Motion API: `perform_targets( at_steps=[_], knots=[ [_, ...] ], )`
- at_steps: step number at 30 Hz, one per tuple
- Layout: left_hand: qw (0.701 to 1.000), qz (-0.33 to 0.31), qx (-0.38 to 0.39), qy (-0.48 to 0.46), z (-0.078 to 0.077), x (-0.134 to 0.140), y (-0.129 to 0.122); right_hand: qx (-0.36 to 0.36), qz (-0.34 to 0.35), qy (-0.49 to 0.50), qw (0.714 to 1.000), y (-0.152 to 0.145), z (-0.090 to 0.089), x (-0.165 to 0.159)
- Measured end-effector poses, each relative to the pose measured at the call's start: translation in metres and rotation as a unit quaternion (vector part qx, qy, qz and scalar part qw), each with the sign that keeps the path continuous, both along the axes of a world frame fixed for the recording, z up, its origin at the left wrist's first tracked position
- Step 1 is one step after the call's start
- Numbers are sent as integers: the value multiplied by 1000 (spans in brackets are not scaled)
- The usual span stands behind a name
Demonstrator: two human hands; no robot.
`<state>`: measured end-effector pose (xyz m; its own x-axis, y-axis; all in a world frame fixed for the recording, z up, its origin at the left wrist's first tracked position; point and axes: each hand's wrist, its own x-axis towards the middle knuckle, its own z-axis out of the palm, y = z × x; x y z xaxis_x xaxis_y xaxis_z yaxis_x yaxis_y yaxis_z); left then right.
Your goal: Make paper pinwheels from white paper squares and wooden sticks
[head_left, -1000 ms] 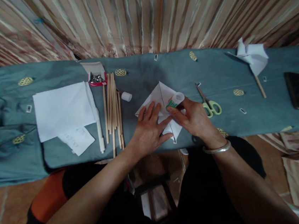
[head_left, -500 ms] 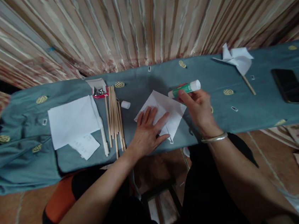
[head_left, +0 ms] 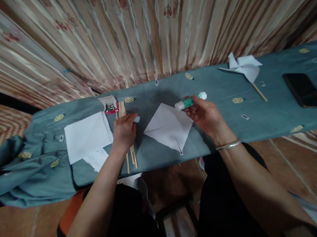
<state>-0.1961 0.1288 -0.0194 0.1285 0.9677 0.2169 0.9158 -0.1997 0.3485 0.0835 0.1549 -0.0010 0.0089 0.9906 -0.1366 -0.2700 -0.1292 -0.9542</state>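
My right hand (head_left: 206, 116) grips a green and white glue stick (head_left: 190, 100), held above the right corner of a white paper square (head_left: 168, 127). That square lies like a diamond on the cloth, with slits running in from its left and bottom corners. Over the wooden sticks (head_left: 122, 109), my left hand (head_left: 125, 132) has its fingers closed on the small white glue stick cap (head_left: 137, 119). Part of the stick bundle is hidden under this hand.
A stack of white paper (head_left: 86, 136) and a written slip (head_left: 96, 159) lie left. Behind the sticks stands a small red box (head_left: 111, 107) of metal pins. A paper pinwheel (head_left: 246, 67) and a black phone (head_left: 305, 90) lie right on the teal cloth (head_left: 217, 86).
My left hand has left the paper square, moved left and closed on the cap. The glue stick stays in my right hand, a little less raised. The view has shifted slightly.
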Motion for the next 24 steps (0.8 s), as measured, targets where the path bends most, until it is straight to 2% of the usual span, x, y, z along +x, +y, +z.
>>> perform_targets(
  at_steps=[3, 6, 9, 13, 24],
  knots=[
    [999, 8, 12, -30, 4, 4, 1, -17, 19, 32, 999, -3, 2, -4],
    [993, 2, 29, -119, 9, 14, -2, -50, 47, 74, 995, -8, 6, -10],
    [975, 5, 16, -222, 9, 28, -8, -75, 70, 117, 988, -13, 9, -16],
    [937, 1, -25, -348, 4, 42, -13, -71, 93, 113, 987, -18, 7, -23],
    [916, -13, -56, -396, 1, 48, -19, -62, 33, 72, 995, -9, 7, -14]
  ],
)
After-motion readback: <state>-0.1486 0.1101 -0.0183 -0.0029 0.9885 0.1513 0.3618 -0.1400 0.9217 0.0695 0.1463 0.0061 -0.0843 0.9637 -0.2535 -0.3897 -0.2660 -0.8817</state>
